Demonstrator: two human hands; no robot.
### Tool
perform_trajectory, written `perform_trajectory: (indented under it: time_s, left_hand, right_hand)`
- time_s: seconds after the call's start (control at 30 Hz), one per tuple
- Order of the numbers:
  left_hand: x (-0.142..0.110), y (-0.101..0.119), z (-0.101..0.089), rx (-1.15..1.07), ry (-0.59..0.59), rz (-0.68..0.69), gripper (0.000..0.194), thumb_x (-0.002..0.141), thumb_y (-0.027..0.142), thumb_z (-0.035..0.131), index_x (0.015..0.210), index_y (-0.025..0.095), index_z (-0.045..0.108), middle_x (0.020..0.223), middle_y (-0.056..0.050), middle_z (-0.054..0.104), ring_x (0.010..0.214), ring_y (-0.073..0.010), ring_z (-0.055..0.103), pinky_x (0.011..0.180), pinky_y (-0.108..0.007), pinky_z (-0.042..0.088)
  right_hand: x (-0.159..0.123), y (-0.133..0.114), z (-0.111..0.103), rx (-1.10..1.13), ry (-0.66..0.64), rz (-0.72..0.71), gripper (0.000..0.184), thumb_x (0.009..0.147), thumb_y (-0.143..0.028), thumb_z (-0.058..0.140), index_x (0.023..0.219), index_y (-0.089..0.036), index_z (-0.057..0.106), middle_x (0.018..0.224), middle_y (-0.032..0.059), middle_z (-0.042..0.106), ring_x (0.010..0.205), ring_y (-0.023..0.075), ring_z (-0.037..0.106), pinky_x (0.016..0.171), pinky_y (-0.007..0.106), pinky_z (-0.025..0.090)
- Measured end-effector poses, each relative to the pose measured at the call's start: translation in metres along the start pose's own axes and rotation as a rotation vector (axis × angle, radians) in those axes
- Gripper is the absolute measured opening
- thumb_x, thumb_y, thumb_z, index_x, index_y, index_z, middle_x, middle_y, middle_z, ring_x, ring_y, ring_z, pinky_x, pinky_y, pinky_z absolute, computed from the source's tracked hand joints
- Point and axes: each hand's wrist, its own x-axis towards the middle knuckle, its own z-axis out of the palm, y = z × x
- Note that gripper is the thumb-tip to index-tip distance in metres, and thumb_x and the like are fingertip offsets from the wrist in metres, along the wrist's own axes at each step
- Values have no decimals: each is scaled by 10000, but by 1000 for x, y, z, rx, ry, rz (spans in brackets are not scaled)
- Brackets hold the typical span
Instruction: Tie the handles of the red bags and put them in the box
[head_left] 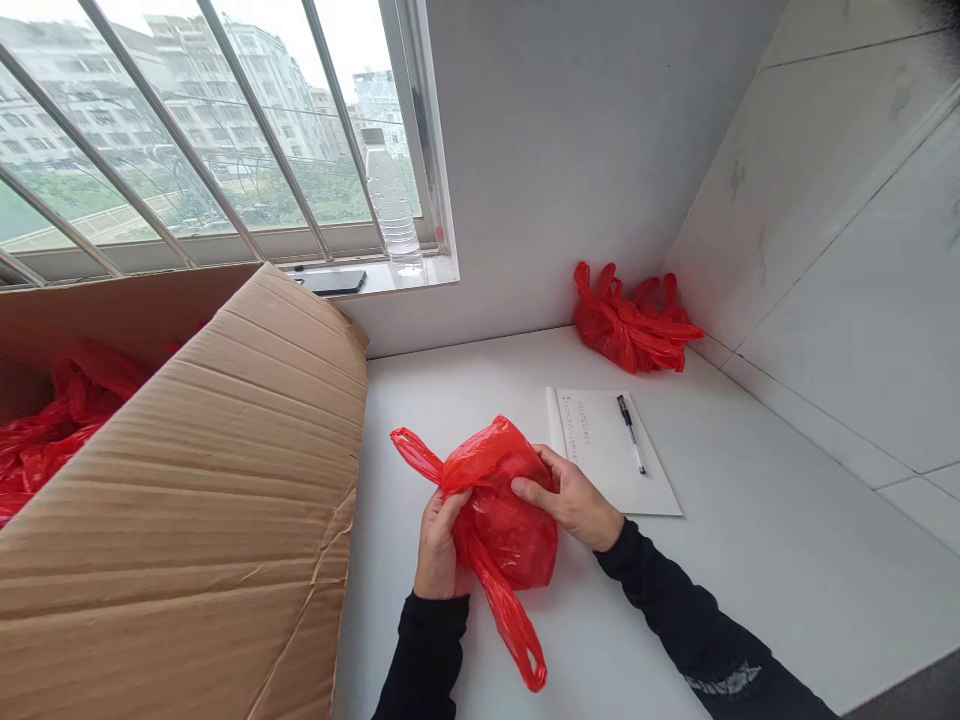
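Note:
Between my two hands is a red plastic bag (510,530), held just above the white tabletop. It bulges around contents I cannot make out. One loop handle sticks out to the upper left, and the other hangs toward me. My left hand (444,540) grips the bag's left side near the base of the handles, thumb on top. My right hand (566,495) pinches the bag's upper right side, its thumb pressed on the red film and the other fingers partly hidden behind.
A large cardboard box (187,500) with more red bags (82,410) fills the left. A notebook (600,480) with a pen (631,434) lies beyond my right hand. Another red bag bundle (634,322) sits in the back corner. A water bottle (394,210) and phone (334,283) rest on the windowsill.

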Motion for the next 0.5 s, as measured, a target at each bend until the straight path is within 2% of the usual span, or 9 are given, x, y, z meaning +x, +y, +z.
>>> perform_trajectory:
  time_s: [0.13, 0.2, 0.3, 0.37, 0.5]
  left_hand:
    - [-4, 6, 2, -3, 10, -28, 225, 625, 227, 814, 827, 175, 729, 779, -18, 741, 717, -209, 684, 696, -304, 540]
    - [-5, 5, 3, 58, -16, -26, 270, 655, 246, 809, 905, 183, 732, 846, -32, 756, 796, -235, 704, 764, -332, 547]
    - [-7, 1, 5, 198, -84, 13, 460, 665, 294, 850, 1091, 186, 714, 1050, -94, 765, 1004, -312, 700, 885, -399, 540]
    - [-7, -3, 4, 267, -100, 33, 556, 632, 293, 889, 1142, 181, 697, 1125, -123, 751, 1066, -335, 682, 912, -416, 535]
    - [-3, -5, -1, 206, -39, 34, 531, 634, 256, 899, 1117, 192, 689, 1079, -87, 763, 1031, -296, 698, 921, -394, 538]
  right_hand:
    - [1, 4, -1, 3, 58, -8, 327, 826, -479, 773, 997, -211, 695, 922, 23, 696, 889, 225, 654, 814, 345, 529]
    - [3, 6, -3, 25, 107, -27, 327, 817, -491, 777, 968, -212, 696, 902, 16, 698, 861, 217, 650, 783, 330, 524]
    - [5, 7, -6, 63, 174, -32, 349, 797, -515, 787, 953, -217, 691, 873, 11, 707, 801, 203, 652, 755, 323, 520]
    - [5, 8, -7, 97, 189, -24, 364, 799, -527, 781, 976, -222, 690, 894, 19, 722, 801, 207, 666, 768, 333, 526]
    - [4, 6, -5, 156, 135, 5, 441, 853, -519, 733, 1190, -249, 646, 1063, 54, 737, 924, 231, 698, 877, 377, 535]
